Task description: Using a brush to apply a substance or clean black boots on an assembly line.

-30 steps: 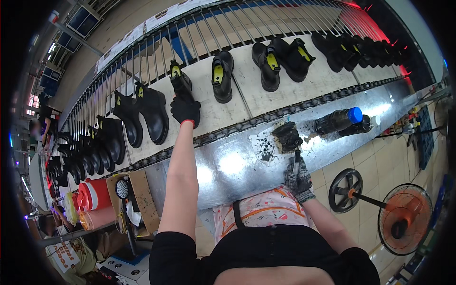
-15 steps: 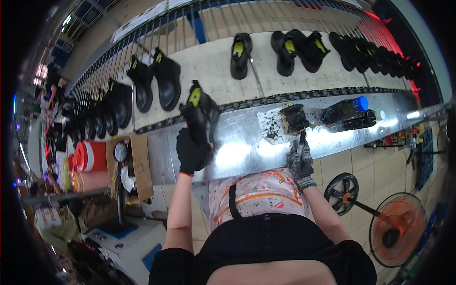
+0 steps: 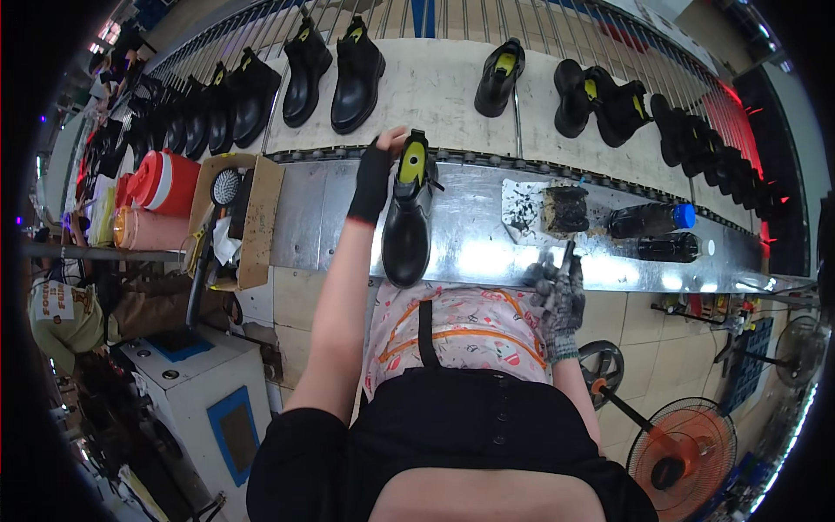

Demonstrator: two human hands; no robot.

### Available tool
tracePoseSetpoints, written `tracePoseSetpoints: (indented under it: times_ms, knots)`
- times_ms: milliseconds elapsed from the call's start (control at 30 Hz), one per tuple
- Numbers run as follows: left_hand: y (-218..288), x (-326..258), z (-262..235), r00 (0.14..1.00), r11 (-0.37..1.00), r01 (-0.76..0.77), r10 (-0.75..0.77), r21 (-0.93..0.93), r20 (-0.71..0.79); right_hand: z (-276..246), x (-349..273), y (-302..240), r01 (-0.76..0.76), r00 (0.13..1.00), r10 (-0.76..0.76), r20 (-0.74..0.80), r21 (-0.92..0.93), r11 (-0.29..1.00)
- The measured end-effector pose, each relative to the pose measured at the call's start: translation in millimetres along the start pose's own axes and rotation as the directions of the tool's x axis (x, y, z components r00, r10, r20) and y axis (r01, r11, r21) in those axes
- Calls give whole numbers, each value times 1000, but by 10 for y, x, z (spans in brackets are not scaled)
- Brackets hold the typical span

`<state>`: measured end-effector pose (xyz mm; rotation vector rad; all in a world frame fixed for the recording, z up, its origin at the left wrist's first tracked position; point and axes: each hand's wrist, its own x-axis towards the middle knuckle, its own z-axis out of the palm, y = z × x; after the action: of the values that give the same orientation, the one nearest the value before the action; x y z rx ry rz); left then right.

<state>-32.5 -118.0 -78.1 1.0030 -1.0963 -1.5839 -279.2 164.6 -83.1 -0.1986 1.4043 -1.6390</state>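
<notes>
A black ankle boot (image 3: 407,230) with a yellow-green lining rests on the metal worktop, opening up and toe toward me. My left hand (image 3: 379,170), in a black fingerless glove, is at the upper left of its shaft. Its bare fingers are stretched out and spread by the boot's top; the thumb is hidden. At the worktop's near edge, my right hand (image 3: 558,291), in a grey knit glove, is closed around a slim dark-tipped tool (image 3: 569,252). Beyond it lies a dark, crusted block (image 3: 565,210), beside a black-smeared white sheet (image 3: 521,209).
Two dark bottles (image 3: 648,221) lie right of the block. Black boots (image 3: 358,78) line the pale conveyor (image 3: 435,78) behind a chain edge. A cardboard box (image 3: 261,217) and red jug (image 3: 165,183) stand left. An orange fan (image 3: 683,457) is at lower right.
The boot has turned so its toe points at me and has come nearer. My left hand has moved up to the shaft's top, fingers spread. My right hand still grips the tool.
</notes>
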Motion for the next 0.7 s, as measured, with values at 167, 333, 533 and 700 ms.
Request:
tracePoseSetpoints:
  times_ms: [167,333,533,700]
  knots:
    - [-132,311,16,908,971,204,-235,124,347,112,-142,-44,-112,987,91,131,162,980]
    - [203,132,165,828,966,16,132,-258,545,74,-153,-112,74,997,-69,-38,131,989]
    - [564,-293,320,806,866,10,289,-501,516,217,-266,-287,-173,976,169,135,15,985]
    - [611,-413,433,716,885,-8,330,-465,616,520,-217,-776,155,907,3,421,-342,927]
